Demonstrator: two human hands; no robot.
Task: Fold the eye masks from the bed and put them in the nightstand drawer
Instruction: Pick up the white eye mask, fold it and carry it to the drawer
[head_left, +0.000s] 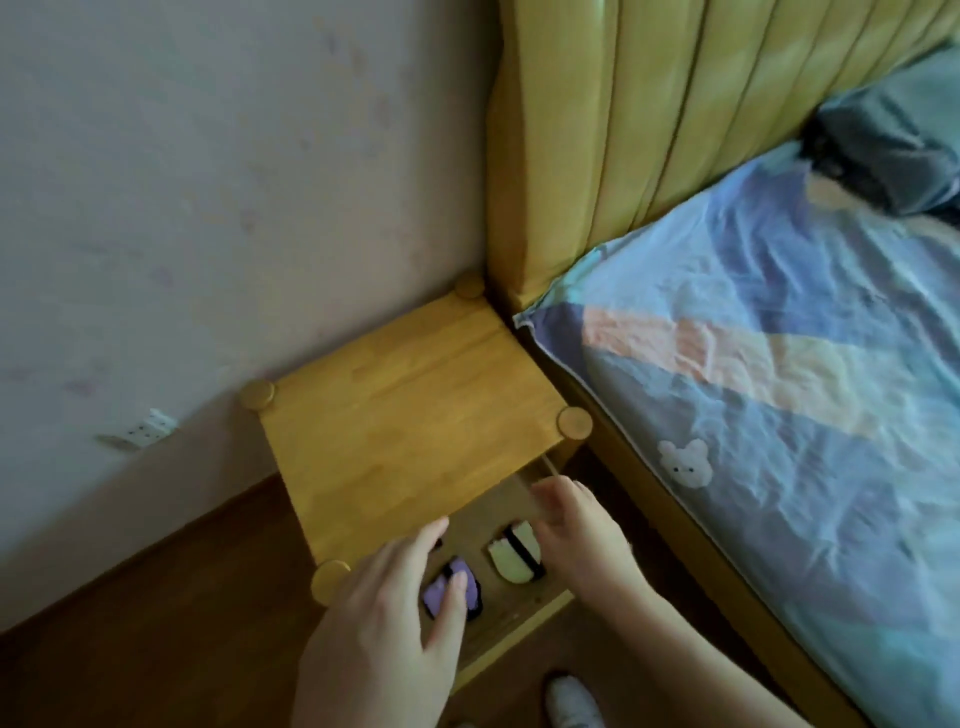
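2 folded masks (514, 558) in open drawer (524, 605)

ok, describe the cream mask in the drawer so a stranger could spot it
Start at the wooden nightstand beside the bed; its drawer is pulled open below the top. Two folded masks lie inside: the cream eye mask sits nearer the bed, pale with a black strap, unlike the purple eye mask.

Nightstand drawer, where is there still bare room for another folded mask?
In the drawer, bare wood shows behind the cream mask, toward the nightstand top. The front is crowded: purple mask under the left hand, right hand beside the cream one.
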